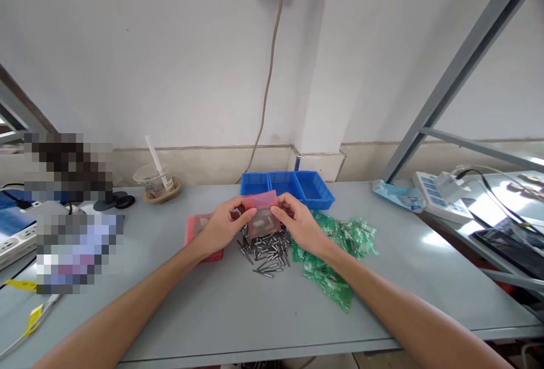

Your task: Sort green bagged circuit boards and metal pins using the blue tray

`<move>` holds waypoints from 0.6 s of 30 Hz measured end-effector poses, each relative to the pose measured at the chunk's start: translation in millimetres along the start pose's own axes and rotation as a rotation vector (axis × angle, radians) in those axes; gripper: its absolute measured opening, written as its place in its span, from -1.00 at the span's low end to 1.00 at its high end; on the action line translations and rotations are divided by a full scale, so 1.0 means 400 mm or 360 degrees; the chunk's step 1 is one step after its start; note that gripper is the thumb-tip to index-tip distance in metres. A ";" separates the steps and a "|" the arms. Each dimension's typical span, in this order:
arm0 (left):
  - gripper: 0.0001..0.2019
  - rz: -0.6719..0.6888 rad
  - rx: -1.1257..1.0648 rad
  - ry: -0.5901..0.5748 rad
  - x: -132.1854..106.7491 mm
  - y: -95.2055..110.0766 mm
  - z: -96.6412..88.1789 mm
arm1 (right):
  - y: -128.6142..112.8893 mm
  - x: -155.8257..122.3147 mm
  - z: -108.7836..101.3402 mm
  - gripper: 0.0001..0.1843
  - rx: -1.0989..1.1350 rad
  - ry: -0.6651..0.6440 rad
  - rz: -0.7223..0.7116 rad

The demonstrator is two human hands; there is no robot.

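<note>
Between my two hands is a small pink see-through plastic bag [262, 217], held up by its top edge. Thumb and fingers of my left hand [227, 223] pinch its left side. On the other side, my right hand [295, 221] pinches the upper right corner. Something pale shows through the bag, too unclear to name. Below the bag lies a loose pile of small metal pins [270, 251], partly hidden by it. A red plastic box [216, 256] sits behind my left wrist. Green plastic bags with metal parts in them [327, 278] lie beside and under my right forearm.
A blue tray with three compartments [317, 190] stands behind my hands near the wall. At the left are a plastic cup with a straw [155, 179] and a power strip [19, 244]. A blue-and-white packet [399, 196] and another power strip [442, 196] lie right, by a metal frame [459, 57].
</note>
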State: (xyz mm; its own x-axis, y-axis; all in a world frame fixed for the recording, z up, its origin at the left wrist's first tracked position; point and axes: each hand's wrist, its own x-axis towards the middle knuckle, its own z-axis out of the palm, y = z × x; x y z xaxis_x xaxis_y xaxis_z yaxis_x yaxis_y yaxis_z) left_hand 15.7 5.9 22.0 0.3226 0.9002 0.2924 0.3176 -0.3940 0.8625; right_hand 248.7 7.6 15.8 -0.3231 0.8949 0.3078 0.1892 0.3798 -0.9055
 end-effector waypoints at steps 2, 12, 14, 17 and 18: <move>-0.65 0.0010 0.0005 0.0039 -0.001 0.000 0.007 | 0.000 -0.002 0.004 -0.73 0.0045 0.0096 0.0000; -0.75 0.0354 0.0267 0.0311 -0.013 -0.005 0.018 | -0.012 -0.002 -0.001 -0.73 0.0010 0.0122 -0.0101; -0.71 0.0438 0.0381 0.0283 -0.011 -0.003 0.013 | -0.007 0.003 -0.007 -0.72 0.0043 0.0129 -0.0100; -0.73 0.0420 0.0398 0.0285 -0.007 -0.003 0.010 | -0.003 0.009 -0.014 -0.75 0.0043 0.0112 -0.0117; -0.76 0.0399 0.0399 0.0292 -0.007 -0.004 0.010 | -0.003 0.010 -0.015 -0.76 0.0024 0.0118 -0.0118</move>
State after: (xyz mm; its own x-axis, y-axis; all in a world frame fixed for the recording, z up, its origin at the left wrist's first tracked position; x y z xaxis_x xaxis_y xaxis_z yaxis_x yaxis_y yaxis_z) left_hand 18.1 3.2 18.2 0.2603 0.7794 0.5698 0.4643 -0.6185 0.6339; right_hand 252.8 12.3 19.9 -0.2663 0.8795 0.3944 0.1532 0.4426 -0.8835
